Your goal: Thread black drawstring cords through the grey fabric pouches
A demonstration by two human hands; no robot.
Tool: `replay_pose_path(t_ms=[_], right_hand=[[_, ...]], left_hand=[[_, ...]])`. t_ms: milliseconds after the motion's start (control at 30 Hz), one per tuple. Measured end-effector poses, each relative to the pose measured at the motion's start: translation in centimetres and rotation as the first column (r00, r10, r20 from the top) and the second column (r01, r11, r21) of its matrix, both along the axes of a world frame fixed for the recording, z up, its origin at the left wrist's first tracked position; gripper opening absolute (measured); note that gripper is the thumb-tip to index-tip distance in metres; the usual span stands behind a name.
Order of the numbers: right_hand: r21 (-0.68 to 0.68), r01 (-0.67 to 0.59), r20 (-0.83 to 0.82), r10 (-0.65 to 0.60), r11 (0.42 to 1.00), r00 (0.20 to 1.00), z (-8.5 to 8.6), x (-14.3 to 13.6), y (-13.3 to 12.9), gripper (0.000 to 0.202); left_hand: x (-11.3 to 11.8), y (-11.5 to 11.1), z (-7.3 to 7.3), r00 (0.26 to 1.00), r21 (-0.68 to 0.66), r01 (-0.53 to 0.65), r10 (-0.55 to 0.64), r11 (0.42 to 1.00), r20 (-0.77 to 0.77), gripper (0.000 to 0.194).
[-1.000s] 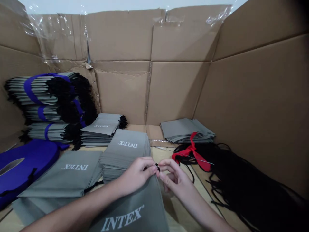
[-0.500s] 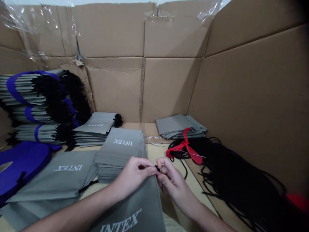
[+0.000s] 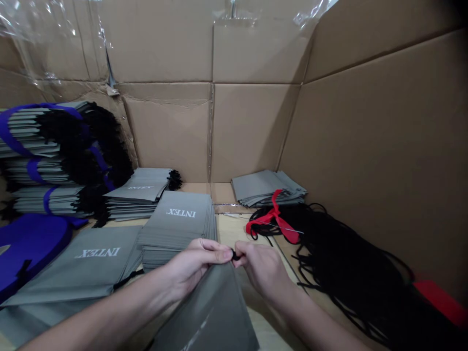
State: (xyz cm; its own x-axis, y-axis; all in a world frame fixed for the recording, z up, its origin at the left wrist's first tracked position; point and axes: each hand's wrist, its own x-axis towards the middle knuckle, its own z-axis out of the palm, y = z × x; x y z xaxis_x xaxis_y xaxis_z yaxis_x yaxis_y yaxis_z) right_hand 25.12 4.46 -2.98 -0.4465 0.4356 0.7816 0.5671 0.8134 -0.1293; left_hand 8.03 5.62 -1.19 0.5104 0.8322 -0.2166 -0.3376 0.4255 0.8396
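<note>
A grey fabric bag (image 3: 215, 304) hangs below my hands at the front, its white print partly in view. My left hand (image 3: 201, 263) pinches the bag's top corner between thumb and fingers. Right beside it, my right hand (image 3: 258, 265) is closed on a short black cord (image 3: 235, 255) that comes out at that corner. The two hands almost touch, with the cord's knot-like dark end between them. Behind my left hand stands a stack of grey bags (image 3: 179, 229) printed INTEX. Another grey bag (image 3: 95, 263) with a black cord lies to the left.
Bundled bags (image 3: 47, 170) tied with blue strips stand at the back left, by a blue roll (image 3: 32, 253). A smaller bag stack (image 3: 141, 187) and more grey bags (image 3: 265, 187) lie farther back. Black cords (image 3: 351, 268) with a red tie (image 3: 274, 219) lie right, below cardboard walls (image 3: 383, 136).
My right hand has turned and closed into a fist around the cord. The held bag has tilted and its print shows less. The view has shifted slightly.
</note>
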Motion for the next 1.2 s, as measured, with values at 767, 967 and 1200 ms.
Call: replay_pose_path(t_ms=[767,967,1200], right_hand=[[-0.403,-0.134,-0.393,-0.039,0.905,0.919,1.1,-1.0,-1.2,0.017],[-0.649,-0.341,-0.572,-0.14,0.68,0.808,1.2,-1.9,-0.9,0.017],[-0.663,-0.351,-0.562,-0.13,0.661,0.817,1.0,-1.8,-0.9,0.016]], left_hand=[[-0.4,0.1,0.5,0.991,0.222,-0.047,0.018,0.974,0.132,0.034],[-0.5,0.8,0.0,0.991,0.255,-0.053,0.02,0.965,0.131,0.033],[-0.2,0.2,0.2,0.986,0.119,-0.089,0.071,0.989,0.148,0.042]])
